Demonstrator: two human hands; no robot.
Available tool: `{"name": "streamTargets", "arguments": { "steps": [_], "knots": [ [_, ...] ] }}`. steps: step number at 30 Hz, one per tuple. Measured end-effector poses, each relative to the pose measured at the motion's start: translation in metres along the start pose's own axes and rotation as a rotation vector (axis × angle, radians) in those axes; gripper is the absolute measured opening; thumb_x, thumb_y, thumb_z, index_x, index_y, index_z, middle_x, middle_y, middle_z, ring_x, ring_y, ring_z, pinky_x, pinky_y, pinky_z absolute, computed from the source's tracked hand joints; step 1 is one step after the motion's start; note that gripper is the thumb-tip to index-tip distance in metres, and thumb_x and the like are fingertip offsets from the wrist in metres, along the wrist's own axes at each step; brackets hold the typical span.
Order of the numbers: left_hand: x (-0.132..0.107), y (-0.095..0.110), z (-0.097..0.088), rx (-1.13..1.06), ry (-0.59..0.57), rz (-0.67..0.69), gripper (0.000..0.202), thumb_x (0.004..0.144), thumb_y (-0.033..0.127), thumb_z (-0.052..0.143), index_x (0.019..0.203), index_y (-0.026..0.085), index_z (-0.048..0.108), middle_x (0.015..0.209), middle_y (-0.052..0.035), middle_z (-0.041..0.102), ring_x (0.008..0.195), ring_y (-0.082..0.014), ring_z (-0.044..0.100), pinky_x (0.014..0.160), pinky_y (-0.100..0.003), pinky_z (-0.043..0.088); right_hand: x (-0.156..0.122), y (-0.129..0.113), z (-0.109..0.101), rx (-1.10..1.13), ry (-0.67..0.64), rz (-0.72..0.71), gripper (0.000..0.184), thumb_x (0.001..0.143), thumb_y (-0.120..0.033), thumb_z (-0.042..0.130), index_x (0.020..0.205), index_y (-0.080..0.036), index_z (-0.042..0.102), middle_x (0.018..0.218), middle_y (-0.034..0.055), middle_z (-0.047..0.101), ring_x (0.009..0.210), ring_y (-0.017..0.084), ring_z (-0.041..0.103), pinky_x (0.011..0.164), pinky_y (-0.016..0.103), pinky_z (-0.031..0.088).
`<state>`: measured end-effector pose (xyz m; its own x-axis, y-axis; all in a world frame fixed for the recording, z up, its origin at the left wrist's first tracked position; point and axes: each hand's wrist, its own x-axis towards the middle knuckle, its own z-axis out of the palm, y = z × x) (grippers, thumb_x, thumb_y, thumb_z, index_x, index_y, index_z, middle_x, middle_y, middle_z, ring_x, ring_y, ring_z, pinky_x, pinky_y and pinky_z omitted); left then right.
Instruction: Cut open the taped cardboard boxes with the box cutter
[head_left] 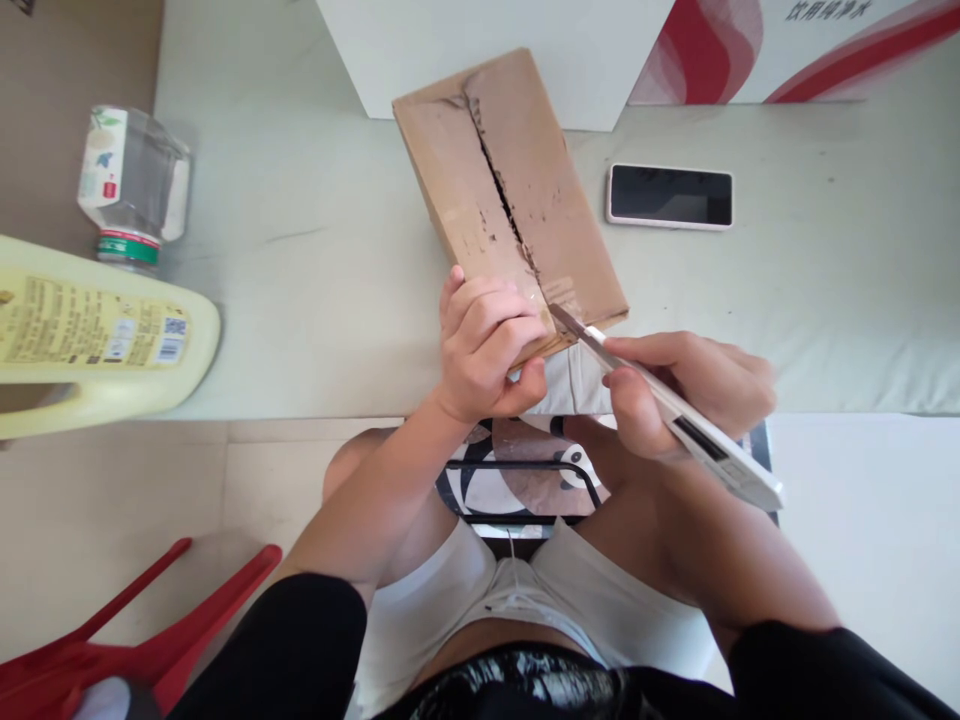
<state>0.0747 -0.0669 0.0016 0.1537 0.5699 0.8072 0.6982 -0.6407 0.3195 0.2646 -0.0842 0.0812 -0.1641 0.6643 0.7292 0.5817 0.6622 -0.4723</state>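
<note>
A brown cardboard box lies tilted at the table's near edge, with a ragged dark slit along the middle seam of its top. My left hand grips the box's near left corner, fingers curled on the top and thumb at the near side. In my right hand is a white utility knife, its handle pointing back to the lower right. The extended blade meets the box's near edge, close to the end of the seam and just right of my left fingers. Some clear tape shows near the blade.
A phone lies right of the box. Behind stand a large white carton and a red-and-white carton. On the left are a clear plastic bottle and a yellow jug. A red plastic stool or chair is at lower left.
</note>
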Motion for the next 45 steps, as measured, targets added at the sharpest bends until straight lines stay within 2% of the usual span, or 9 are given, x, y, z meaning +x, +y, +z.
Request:
{"name": "streamTargets", "arguments": {
  "steps": [5,11,15,19,23,31,37,42,45],
  "knots": [
    [0.005,0.003,0.001,-0.011,0.106,0.048,0.027,0.096,0.046,0.038,0.099,0.028,0.058,0.09,-0.0018,0.065,0.103,-0.0216,0.066,0.122,-0.053,0.04,-0.002,0.001,0.001,0.002,-0.015,0.03,0.01,0.078,-0.027,0.06,0.074,-0.022,0.068,0.05,-0.0039,0.062,0.036,0.009,0.049,0.035,0.024,0.033],
    [-0.003,0.0,0.002,0.007,-0.028,-0.078,0.037,0.094,0.055,0.036,0.09,0.026,0.059,0.089,-0.0047,0.065,0.106,-0.0263,0.066,0.118,-0.06,0.041,-0.005,0.002,0.003,0.051,-0.003,0.053,0.007,0.076,-0.025,0.063,0.075,-0.022,0.069,0.05,-0.0043,0.06,0.039,0.009,0.05,0.038,0.023,0.035],
    [-0.005,-0.001,0.001,-0.024,-0.004,-0.052,0.037,0.094,0.055,0.036,0.089,0.026,0.058,0.091,-0.0046,0.065,0.107,-0.0263,0.066,0.117,-0.061,0.042,-0.004,0.003,0.005,0.079,0.026,0.078,0.009,0.075,-0.025,0.061,0.072,-0.022,0.07,0.046,-0.0053,0.057,0.036,0.008,0.047,0.036,0.022,0.034],
    [-0.002,0.001,0.001,0.038,-0.038,-0.083,0.038,0.094,0.055,0.036,0.087,0.025,0.058,0.089,-0.005,0.065,0.107,-0.0265,0.066,0.117,-0.06,0.042,-0.004,0.005,0.007,0.157,0.026,0.206,0.016,0.079,-0.03,0.061,0.069,-0.021,0.07,0.046,-0.0045,0.059,0.035,0.009,0.049,0.034,0.022,0.034],
    [0.001,0.003,0.001,0.069,0.064,-0.005,0.034,0.095,0.051,0.035,0.09,0.026,0.058,0.087,-0.0042,0.063,0.102,-0.0246,0.066,0.113,-0.057,0.045,-0.003,0.007,0.007,0.2,0.058,0.198,0.015,0.078,-0.03,0.064,0.068,-0.021,0.07,0.046,-0.0046,0.059,0.034,0.009,0.049,0.033,0.021,0.032],
    [0.001,0.002,0.002,-0.144,0.057,-0.017,0.022,0.092,0.046,0.045,0.099,0.029,0.057,0.096,-0.0028,0.066,0.107,-0.0257,0.065,0.124,-0.059,0.031,-0.006,0.015,0.011,0.269,0.084,0.175,0.013,0.076,-0.029,0.062,0.068,-0.021,0.07,0.048,-0.0045,0.059,0.033,0.009,0.047,0.033,0.021,0.031],
    [0.008,0.006,0.001,-0.002,0.147,0.052,0.017,0.091,0.04,0.041,0.095,0.029,0.054,0.087,-0.0019,0.064,0.096,-0.0228,0.065,0.113,-0.056,0.044,-0.014,0.023,0.015,0.314,0.096,0.242,0.014,0.07,-0.023,0.058,0.071,-0.022,0.072,0.05,-0.0045,0.06,0.036,0.009,0.048,0.035,0.023,0.031],
    [0.001,0.003,-0.001,0.003,0.017,-0.01,0.02,0.09,0.045,0.043,0.091,0.028,0.053,0.09,-0.0035,0.063,0.103,-0.0251,0.064,0.116,-0.059,0.042,-0.014,0.024,0.012,0.307,0.085,0.311,0.015,0.07,-0.023,0.058,0.07,-0.022,0.073,0.055,-0.0035,0.065,0.039,0.01,0.051,0.036,0.023,0.033],
    [0.001,0.003,-0.002,-0.036,0.027,-0.012,0.017,0.09,0.042,0.045,0.092,0.028,0.054,0.092,-0.003,0.065,0.104,-0.0248,0.065,0.12,-0.058,0.038,-0.007,0.021,0.011,0.264,0.077,0.251,0.015,0.068,-0.025,0.057,0.065,-0.022,0.071,0.053,-0.0033,0.065,0.036,0.01,0.051,0.034,0.024,0.034]
  ]
}}
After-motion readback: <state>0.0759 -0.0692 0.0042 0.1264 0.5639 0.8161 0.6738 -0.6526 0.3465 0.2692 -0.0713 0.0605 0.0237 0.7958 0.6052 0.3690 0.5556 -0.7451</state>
